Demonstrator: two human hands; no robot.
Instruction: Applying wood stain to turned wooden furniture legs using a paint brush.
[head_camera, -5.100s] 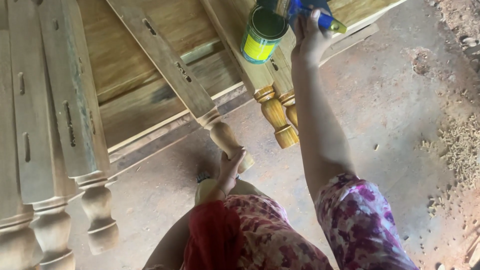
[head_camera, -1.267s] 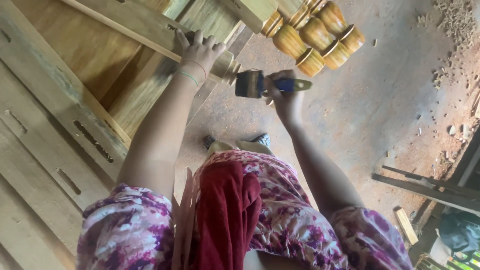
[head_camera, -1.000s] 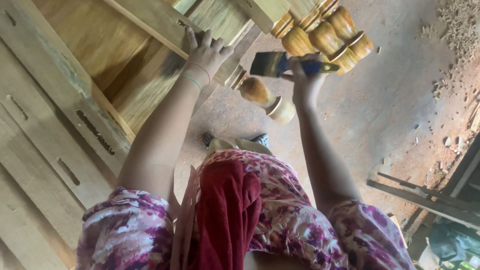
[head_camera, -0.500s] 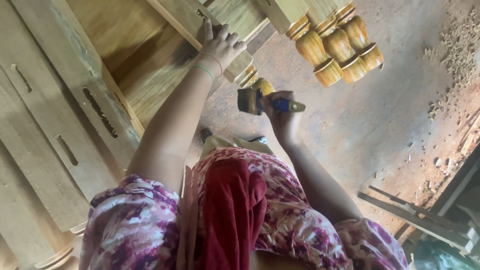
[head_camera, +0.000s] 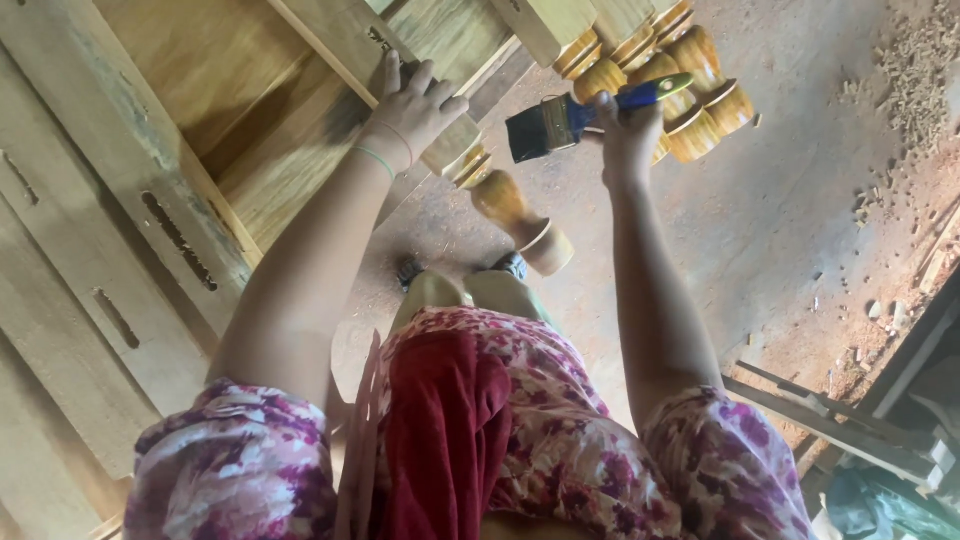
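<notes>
- Left hand (head_camera: 415, 110): fingers spread, palm pressed flat on a wooden rail (head_camera: 345, 40), close to where the rail turns into a rounded, lathe-turned end.
- Right hand (head_camera: 625, 135): closed around the blue-and-yellow handle of a brush (head_camera: 575, 115); the dark bristles point toward the left hand and hang in the air, touching no wood.
- Turned leg (head_camera: 515, 215): glossy amber, runs out from under the left hand over the floor (head_camera: 800, 200), just below the bristles.
- Leg cluster (head_camera: 680, 80): several more turned ends, amber and shiny, behind the right hand.
- Frame boards (head_camera: 130, 230): pale, slotted, bare-looking timber at the left.
- Shavings (head_camera: 915, 70): scattered on the floor at the far right.
- Step in hand, as judged: coating the turned woodwork, brush lifted between strokes while the rail is steadied.
- Next move, as judged: calls for bringing the bristles down onto the turned leg and following its curves, with the left hand kept off wet finish.
</notes>
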